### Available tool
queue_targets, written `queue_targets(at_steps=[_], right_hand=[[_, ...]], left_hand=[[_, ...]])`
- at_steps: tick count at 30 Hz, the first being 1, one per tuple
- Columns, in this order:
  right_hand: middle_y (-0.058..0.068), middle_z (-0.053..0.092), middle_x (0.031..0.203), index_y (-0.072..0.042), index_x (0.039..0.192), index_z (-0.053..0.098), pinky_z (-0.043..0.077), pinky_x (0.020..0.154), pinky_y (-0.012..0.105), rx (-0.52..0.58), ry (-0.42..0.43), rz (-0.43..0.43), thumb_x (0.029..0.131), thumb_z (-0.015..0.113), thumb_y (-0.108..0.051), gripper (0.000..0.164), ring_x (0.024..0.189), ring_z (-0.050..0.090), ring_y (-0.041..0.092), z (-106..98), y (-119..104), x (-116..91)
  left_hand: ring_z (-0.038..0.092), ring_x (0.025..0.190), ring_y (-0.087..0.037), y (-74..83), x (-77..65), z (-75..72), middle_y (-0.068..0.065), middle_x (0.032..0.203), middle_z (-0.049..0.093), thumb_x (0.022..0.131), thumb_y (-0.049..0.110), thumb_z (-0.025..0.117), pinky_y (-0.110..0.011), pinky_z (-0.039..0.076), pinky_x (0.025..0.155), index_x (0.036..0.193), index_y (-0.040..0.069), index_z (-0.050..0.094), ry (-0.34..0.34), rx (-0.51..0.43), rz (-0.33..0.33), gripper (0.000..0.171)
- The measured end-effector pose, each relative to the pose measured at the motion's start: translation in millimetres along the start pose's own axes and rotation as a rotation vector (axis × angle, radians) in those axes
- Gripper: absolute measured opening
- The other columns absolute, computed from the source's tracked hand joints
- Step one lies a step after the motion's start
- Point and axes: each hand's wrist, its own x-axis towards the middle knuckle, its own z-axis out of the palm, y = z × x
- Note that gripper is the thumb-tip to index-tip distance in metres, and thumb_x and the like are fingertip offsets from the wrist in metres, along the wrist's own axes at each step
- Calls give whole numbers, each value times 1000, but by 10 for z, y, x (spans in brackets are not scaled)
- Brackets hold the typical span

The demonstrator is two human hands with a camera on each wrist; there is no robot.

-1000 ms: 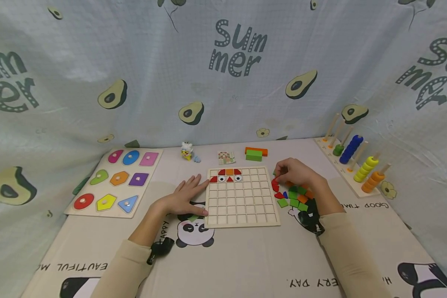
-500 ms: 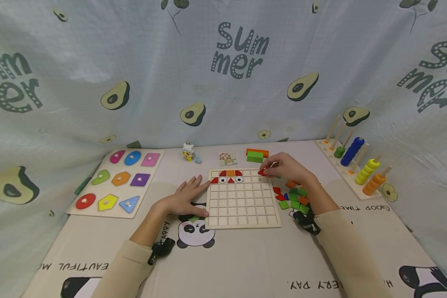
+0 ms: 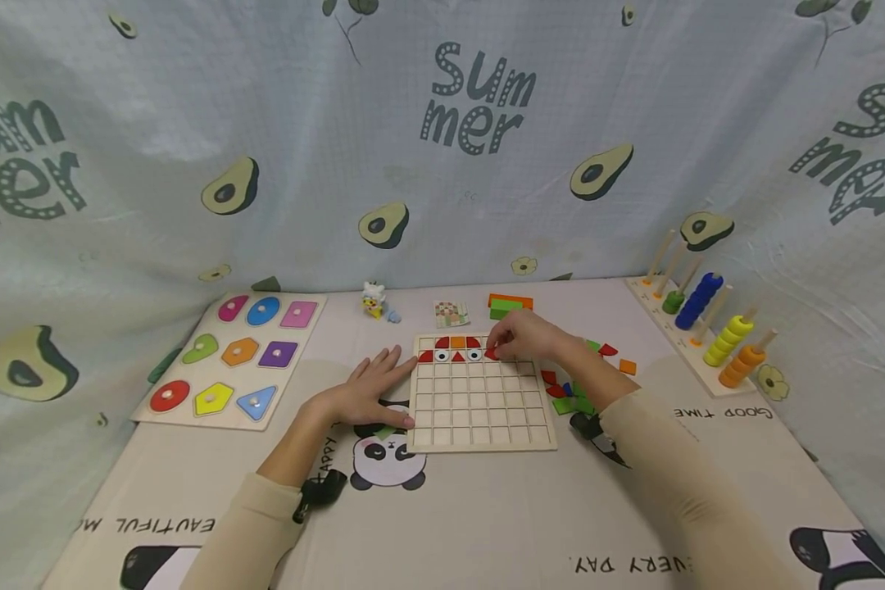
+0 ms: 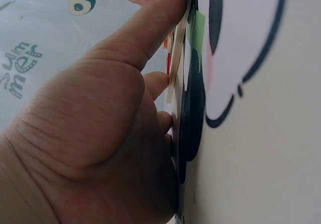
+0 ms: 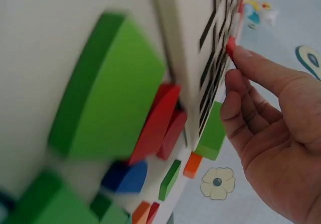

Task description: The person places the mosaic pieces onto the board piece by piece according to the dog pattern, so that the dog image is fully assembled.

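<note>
A square wooden grid board (image 3: 479,410) lies in the middle of the table, with red, orange and eye-marked tiles (image 3: 457,342) in its top two rows at the left. My right hand (image 3: 528,336) reaches over the board's top rows and pinches a red tile (image 5: 230,46) between thumb and fingers, just right of the right-hand eye tile. Spread flat at the board's left edge, my left hand (image 3: 365,389) touches the frame with its thumb; in the left wrist view the palm (image 4: 85,118) stands beside the thin board edge (image 4: 176,53).
Loose green, red, blue and orange pieces (image 3: 563,405) lie right of the board, partly under my forearm. A shape puzzle (image 3: 229,377) is at left, a peg stacker (image 3: 696,328) at right. Behind the board are a figurine (image 3: 373,301), a picture card (image 3: 451,313) and green blocks (image 3: 503,308).
My right hand has carried a red tile from the loose pieces leftward, over the board's upper right corner, to beside the right-hand eye tile. The left hand has stayed in place.
</note>
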Motion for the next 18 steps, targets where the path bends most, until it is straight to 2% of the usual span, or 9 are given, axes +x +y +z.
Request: queue_targets(at_steps=[8, 15, 18], right_hand=[[-4, 65, 84, -14, 96, 71, 48, 65, 28, -151, -25, -45, 90, 69, -19, 8, 73, 54, 14, 24, -38, -9], [-7, 63, 75, -16, 82, 68, 48, 64, 28, -210, 23, -6, 87, 73, -24, 11, 69, 54, 14, 103, -114, 36], [-6, 64, 75, -13, 82, 70, 49, 65, 27, -210, 24, 7, 86, 74, -23, 11, 68, 55, 13, 116, -144, 32]], left_hand=[[-9, 147, -29, -5, 7, 3, -9, 162, -3, 75, 68, 66, -52, -5, 117, 155, 26, 14, 5, 13, 4, 105], [-9, 147, -29, -13, 13, 1, -8, 162, -3, 75, 68, 66, -52, -5, 117, 155, 26, 13, 9, 13, 3, 105], [-9, 147, -30, -15, 16, 3, -8, 162, -3, 74, 68, 66, -52, -5, 117, 155, 26, 14, 7, 12, 4, 105]])
